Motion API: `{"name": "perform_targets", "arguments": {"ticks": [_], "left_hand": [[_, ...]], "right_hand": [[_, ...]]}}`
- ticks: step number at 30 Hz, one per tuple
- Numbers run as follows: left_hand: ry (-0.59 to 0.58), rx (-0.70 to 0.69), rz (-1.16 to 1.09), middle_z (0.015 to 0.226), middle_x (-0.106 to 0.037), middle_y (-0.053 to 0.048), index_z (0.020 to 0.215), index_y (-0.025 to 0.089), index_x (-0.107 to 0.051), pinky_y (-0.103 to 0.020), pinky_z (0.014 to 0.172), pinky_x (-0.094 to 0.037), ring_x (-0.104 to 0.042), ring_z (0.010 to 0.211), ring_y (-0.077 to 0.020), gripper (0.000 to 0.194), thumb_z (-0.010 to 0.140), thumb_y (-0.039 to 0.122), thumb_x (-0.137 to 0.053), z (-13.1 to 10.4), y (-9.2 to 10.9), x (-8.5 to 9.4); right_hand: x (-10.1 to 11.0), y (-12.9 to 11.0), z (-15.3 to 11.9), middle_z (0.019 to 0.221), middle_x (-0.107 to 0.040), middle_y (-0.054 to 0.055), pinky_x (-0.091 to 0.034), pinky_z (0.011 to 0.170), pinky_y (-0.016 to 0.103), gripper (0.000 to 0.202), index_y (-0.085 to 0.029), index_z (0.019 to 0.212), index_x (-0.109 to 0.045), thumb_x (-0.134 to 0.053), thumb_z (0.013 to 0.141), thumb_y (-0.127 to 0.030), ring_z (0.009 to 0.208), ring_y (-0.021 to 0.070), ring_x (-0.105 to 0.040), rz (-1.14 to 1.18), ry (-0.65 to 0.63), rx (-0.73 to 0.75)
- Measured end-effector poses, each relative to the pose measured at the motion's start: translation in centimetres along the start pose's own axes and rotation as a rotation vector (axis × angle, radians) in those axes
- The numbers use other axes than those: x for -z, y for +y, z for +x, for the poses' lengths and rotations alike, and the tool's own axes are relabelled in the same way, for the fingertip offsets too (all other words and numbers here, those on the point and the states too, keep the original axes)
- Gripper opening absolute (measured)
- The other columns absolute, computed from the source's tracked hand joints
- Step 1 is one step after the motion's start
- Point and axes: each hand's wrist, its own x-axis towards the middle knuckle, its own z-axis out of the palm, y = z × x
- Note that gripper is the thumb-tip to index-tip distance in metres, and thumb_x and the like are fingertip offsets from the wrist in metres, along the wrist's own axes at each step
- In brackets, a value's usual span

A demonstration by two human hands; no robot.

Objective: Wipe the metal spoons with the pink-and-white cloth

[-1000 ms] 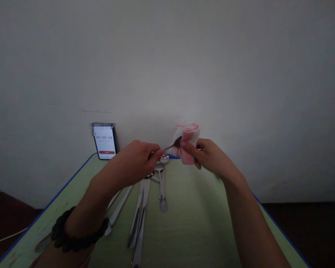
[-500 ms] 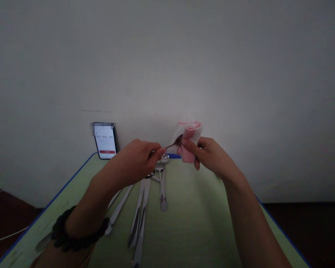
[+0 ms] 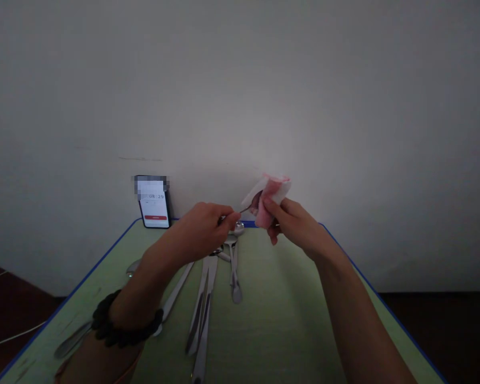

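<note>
Head view: holding dark, round-bowled metal spoon (image 3: pixel 256 200) to folded pink-and-white fabric cloth (image 3: pixel 272 188).
Pinching spoon by its handle in left hand (image 3: pixel 212 226), thumb against fingers; clamping cloth in right hand (image 3: pixel 293 220), enclosing bowl partly within its folds. Holding both aloft near far edge of pale green, blue-trimmed table (image 3: pixel 276 320). Judging this spoon as partway done at most, finding bowl and cloth not yet apart. Seeing other silver metal spoons (image 3: pixel 231 240) and long, flat silver metal utensils (image 3: pixel 202 341) lying loose on table, towards left and centre. Being unable to tell finished pieces from waiting ones; counting none as done from looks alone.
</note>
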Motion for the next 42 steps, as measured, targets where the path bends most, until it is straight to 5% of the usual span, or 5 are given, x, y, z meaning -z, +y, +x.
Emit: {"name": "perform_targets", "arguments": {"ticks": [6, 15, 28, 37, 42], "left_hand": [[0.005, 0.001, -0.037, 0.053, -0.048, 0.003, 0.064, 0.015, -0.056, -0.023, 0.051, -0.026, -0.042, 0.051, -0.01, 0.038, 0.089, 0.035, -0.034, -0.1, 0.3, 0.1], [0.033, 0.006, -0.156, 0.06, -0.052, 0.002, 0.069, 0.016, -0.055, -0.023, 0.055, -0.033, -0.047, 0.056, -0.0115, 0.037, 0.09, 0.033, -0.03, 0.2, 0.8, -0.4], [-0.075, 0.008, -0.139, 0.067, -0.053, 0.0, 0.073, 0.018, -0.048, -0.026, 0.057, -0.033, -0.048, 0.061, -0.0142, 0.031, 0.091, 0.032, -0.027, 0.4, 0.7, -1.3], [-0.172, 0.007, -0.174, 0.066, -0.052, 0.001, 0.073, 0.018, -0.049, -0.025, 0.056, -0.033, -0.047, 0.06, -0.0131, 0.032, 0.091, 0.031, -0.026, 0.1, 0.5, -1.2], [-0.167, 0.02, -0.134, 0.066, -0.052, 0.001, 0.071, 0.019, -0.046, -0.025, 0.059, -0.034, -0.048, 0.062, -0.0135, 0.031, 0.09, 0.031, -0.026, 0.2, 0.0, -0.7]], "right_hand": [[0.1, 0.1, 0.0, 0.055, -0.057, 0.0, -0.04, 0.041, 0.022, 0.035, -0.015, 0.072, -0.054, -0.05, 0.08, -0.049, 0.043, 0.0098, -0.05, 0.188, -0.018, -0.009], [-2.2, -0.4, 0.5, 0.055, -0.053, -0.004, -0.04, 0.042, 0.021, 0.037, -0.017, 0.07, -0.053, -0.061, 0.069, -0.053, 0.044, 0.0076, -0.046, 0.529, 0.116, 0.011], [-2.7, -0.4, 0.7, 0.064, -0.055, -0.002, -0.034, 0.037, 0.019, 0.023, -0.017, 0.072, -0.055, -0.061, 0.072, -0.039, 0.044, 0.0055, -0.041, 0.569, 0.273, 0.021], [-1.7, 0.0, 1.2, 0.062, -0.052, -0.004, -0.036, 0.04, 0.02, 0.031, -0.019, 0.073, -0.053, -0.066, 0.068, -0.046, 0.047, 0.0062, -0.043, 0.712, 0.417, 0.026], [-0.8, 0.3, 1.1, 0.063, -0.054, -0.004, -0.035, 0.044, 0.02, 0.028, -0.018, 0.074, -0.055, -0.066, 0.068, -0.043, 0.047, 0.0058, -0.042, 0.623, 0.324, 0.032]]}}
